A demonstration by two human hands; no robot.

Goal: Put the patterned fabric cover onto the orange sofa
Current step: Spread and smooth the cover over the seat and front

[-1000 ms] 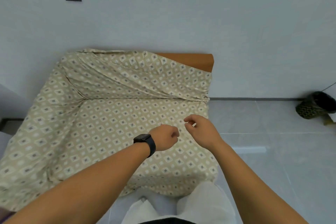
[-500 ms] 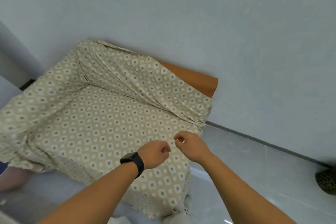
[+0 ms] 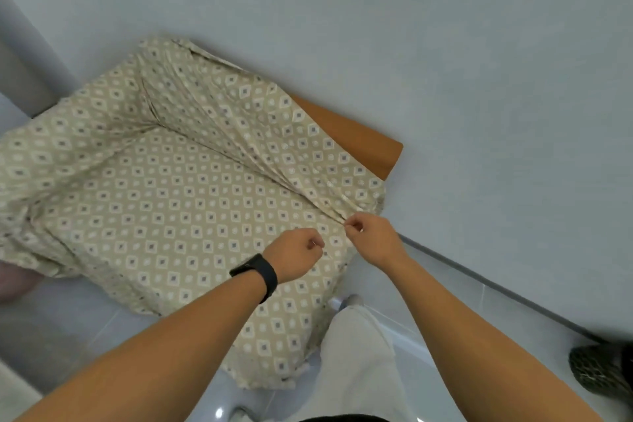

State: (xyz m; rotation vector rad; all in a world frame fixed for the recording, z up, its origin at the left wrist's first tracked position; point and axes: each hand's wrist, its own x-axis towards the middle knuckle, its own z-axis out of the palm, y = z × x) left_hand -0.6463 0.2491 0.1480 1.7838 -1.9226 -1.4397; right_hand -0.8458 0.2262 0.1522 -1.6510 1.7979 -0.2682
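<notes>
The beige cover [image 3: 178, 202] with a diamond pattern lies draped over the seat, backrest and left arm of the orange sofa [image 3: 356, 139], whose bare orange backrest top shows only at the right end. My right hand [image 3: 371, 236] pinches a gathered fold of the cover at the seat's back right corner. My left hand [image 3: 296, 259], with a black watch on its wrist, is a closed fist just left of it, resting over the cover on the seat; whether it grips fabric is hidden.
A pale wall runs behind the sofa, with a dark baseboard [image 3: 496, 288] along the grey tiled floor. A dark patterned object [image 3: 599, 370] lies on the floor at the far right. My light trouser leg [image 3: 356, 353] stands beside the sofa's front right corner.
The view has swung left and tilted. Both hands have moved toward the seat's back right corner, and my right hand now pinches the fold there.
</notes>
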